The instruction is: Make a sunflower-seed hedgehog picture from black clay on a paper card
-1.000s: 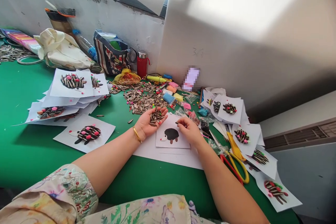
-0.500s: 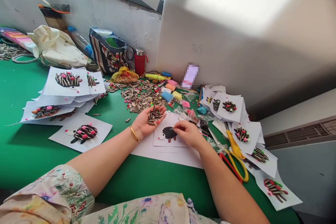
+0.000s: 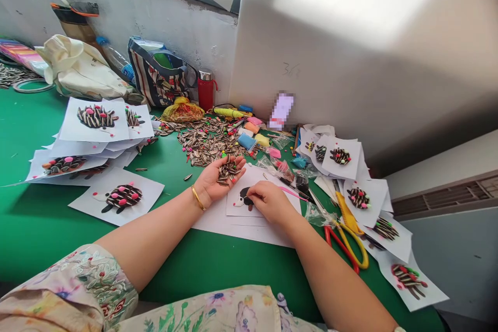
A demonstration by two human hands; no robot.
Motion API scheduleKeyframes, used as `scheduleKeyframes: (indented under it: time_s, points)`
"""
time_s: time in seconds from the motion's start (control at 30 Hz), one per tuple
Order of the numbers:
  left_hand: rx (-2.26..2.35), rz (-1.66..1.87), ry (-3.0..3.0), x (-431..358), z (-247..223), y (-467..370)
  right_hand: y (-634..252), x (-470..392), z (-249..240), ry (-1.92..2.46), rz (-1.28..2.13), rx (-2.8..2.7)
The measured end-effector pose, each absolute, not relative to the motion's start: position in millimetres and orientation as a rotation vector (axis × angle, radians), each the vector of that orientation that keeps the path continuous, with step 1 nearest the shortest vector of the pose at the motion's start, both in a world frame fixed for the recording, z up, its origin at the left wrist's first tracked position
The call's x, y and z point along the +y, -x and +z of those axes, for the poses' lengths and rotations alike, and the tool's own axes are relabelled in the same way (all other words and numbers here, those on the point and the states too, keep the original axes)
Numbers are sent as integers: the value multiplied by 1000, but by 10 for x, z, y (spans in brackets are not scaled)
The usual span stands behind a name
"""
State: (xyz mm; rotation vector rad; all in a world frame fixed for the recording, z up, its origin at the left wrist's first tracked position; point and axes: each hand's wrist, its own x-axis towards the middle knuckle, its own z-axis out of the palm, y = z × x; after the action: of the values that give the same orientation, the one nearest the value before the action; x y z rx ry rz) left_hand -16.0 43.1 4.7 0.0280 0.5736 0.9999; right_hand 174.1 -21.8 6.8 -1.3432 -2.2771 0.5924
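Taking the hedgehog card (image 3: 233, 210) as the clock's centre, a stack of decorated cards (image 3: 70, 132) is lying at ten o'clock and a single finished card (image 3: 84, 198) at nine. The left hand (image 3: 213, 182) is resting palm up just beside the card's upper left, its fingers spreading apart and cradling striped seeds (image 3: 228, 169). A loose seed pile (image 3: 206, 142) is spreading at eleven o'clock, with a red flask (image 3: 206, 92) standing beyond it. The hedgehog card is lying flat on a larger white sheet (image 3: 221, 225), showing a white face and a black body. The right hand (image 3: 249, 197) is reaching over it, thumb and forefinger pressing together at the body; whether they are gripping a seed, I cannot tell. Yellow-handled scissors (image 3: 363, 255) are lying towards four o'clock, while more decorated cards (image 3: 352, 166) are fanning from two to four o'clock.
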Motion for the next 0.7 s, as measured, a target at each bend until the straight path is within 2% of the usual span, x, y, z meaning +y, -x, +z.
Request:
scheduleKeyframes:
  time_s: [0.37,0.7]
  points:
    - [564,996,-28,422,49,160,-1708,-218,16,1357,280,-2452]
    - [570,997,-34,417,61,153,-1698,-221,20,1358,264,-2470]
